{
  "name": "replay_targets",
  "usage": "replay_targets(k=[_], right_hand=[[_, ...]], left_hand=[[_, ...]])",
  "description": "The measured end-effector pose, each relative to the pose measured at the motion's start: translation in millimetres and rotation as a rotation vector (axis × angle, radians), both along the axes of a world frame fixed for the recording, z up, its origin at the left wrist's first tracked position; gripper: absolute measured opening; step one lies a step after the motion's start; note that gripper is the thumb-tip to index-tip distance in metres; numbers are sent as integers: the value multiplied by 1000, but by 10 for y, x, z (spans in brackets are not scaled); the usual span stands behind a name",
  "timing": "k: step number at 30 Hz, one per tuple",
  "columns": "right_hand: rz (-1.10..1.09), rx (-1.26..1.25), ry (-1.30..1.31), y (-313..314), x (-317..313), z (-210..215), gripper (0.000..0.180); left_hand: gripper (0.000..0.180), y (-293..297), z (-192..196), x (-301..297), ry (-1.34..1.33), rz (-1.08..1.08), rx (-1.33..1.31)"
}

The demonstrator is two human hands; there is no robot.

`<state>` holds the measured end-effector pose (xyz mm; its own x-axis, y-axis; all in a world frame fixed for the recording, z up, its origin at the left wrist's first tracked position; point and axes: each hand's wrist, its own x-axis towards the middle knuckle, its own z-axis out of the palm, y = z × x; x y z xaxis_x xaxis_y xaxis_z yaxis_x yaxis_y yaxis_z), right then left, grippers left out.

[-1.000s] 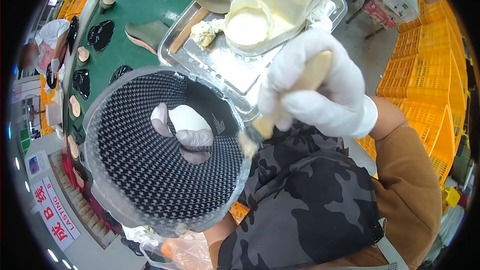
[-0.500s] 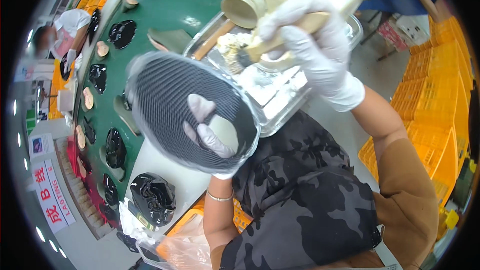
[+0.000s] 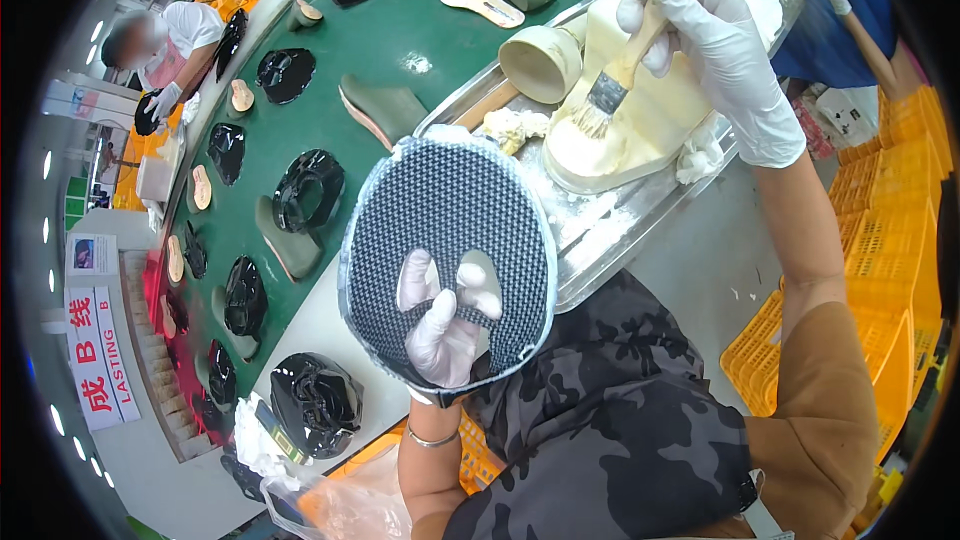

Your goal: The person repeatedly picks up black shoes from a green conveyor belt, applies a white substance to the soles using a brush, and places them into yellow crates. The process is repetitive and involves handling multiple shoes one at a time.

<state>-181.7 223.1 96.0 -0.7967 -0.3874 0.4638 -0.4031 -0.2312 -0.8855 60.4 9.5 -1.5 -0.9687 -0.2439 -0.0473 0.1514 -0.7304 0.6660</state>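
My left hand [image 3: 443, 345], in a white glove, grips a shoe upper [image 3: 450, 190] whose grey-black woven lining faces up, with a pale edge around it. Its thumb and fingers show through the openings. My right hand [image 3: 725, 65], also gloved, is closed around the wooden handle of a paintbrush [image 3: 628, 70]. The brush tilts downward, its glue-coated bristles at the white paste in the cream plastic container [image 3: 665, 125]. That container lies in a metal tray [image 3: 580, 275], beside a cream cup-shaped piece [image 3: 540, 65] and a crusted lump of glue [image 3: 513, 128].
A green conveyor belt [image 3: 410, 30] carries glossy black shoe uppers [image 3: 308, 190], pale insoles [image 3: 482, 5] and dark green shoe lasts [image 3: 385, 110]. Another black upper [image 3: 315, 405] sits near my left arm. Orange crates [image 3: 860, 240] stack at right. Co-workers are at far left and upper right.
The brush has moved right, away from the glue lump and over to the container. The shoe upper has turned more upright and shifted right, its lining now facing me squarely.
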Motion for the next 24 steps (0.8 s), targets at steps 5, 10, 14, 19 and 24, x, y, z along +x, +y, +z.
replay_targets(k=[5,10,14,19,24], right_hand=[[76,-93,-11,-74,115,88,14],[249,-174,187,-213,262,23,13],[308,-303,257,-366,382,-30,15],[319,-401,233,-553,547,116,16],[255,-183,192,-372,572,124,13]], left_hand=[[47,46,35,-7,-20,-121,12],[46,110,37,-8,29,-192,-10],[47,125,7,39,11,-256,49],[46,131,-18,113,5,-265,25],[44,118,57,130,25,-237,-4]])
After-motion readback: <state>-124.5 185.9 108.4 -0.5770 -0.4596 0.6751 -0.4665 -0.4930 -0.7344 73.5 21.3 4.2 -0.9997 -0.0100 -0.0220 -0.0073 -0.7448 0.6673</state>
